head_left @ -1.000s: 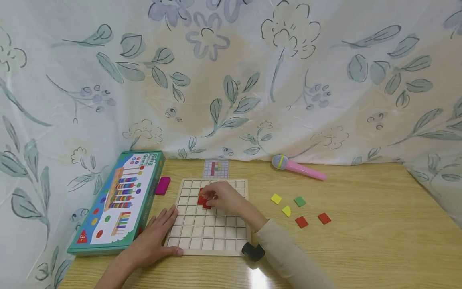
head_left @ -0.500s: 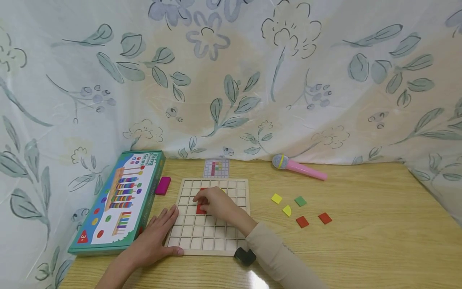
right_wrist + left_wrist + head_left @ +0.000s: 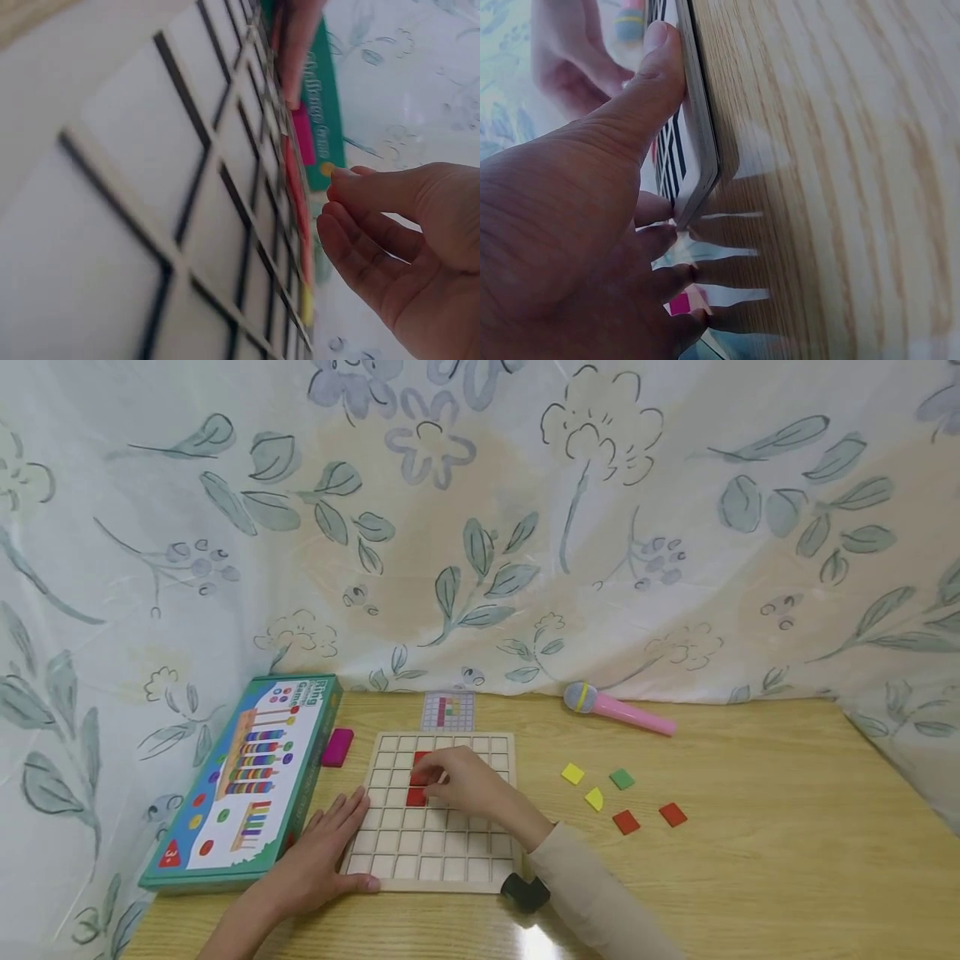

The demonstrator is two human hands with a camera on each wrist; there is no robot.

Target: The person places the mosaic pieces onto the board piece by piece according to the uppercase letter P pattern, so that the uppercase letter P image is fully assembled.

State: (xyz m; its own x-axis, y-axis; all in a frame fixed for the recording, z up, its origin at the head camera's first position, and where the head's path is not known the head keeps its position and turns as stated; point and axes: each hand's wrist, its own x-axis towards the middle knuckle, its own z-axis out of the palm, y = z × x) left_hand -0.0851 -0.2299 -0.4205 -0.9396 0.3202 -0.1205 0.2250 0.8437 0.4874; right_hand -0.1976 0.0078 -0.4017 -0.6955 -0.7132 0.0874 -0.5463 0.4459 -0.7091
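My left hand (image 3: 322, 856) lies flat along the left edge of a white gridded board (image 3: 420, 843), fingers spread on the table and thumb on the board's near corner. Over the board's upper middle hovers my right hand (image 3: 465, 781), its fingers loosely bent. Nothing shows between its thumb and fingertips in the right wrist view. Beside these fingertips a red square tile (image 3: 416, 797) sits in a cell, with more red tile (image 3: 422, 757) in the cells above it, partly covered by the hand. A strip of yellow (image 3: 307, 304) shows beyond the red on the board.
Right of the board lie two red tiles, yellow pieces (image 3: 573, 773) and a green tile (image 3: 622, 778). A pink toy microphone (image 3: 626, 710) is behind them. A printed pattern card (image 3: 448, 710) touches the back. Left stand a game box (image 3: 247, 777) and a magenta block (image 3: 337, 747).
The right hand moved a red tile down and left into the cell below the other red, then drew slightly away from it. The left hand stayed put.
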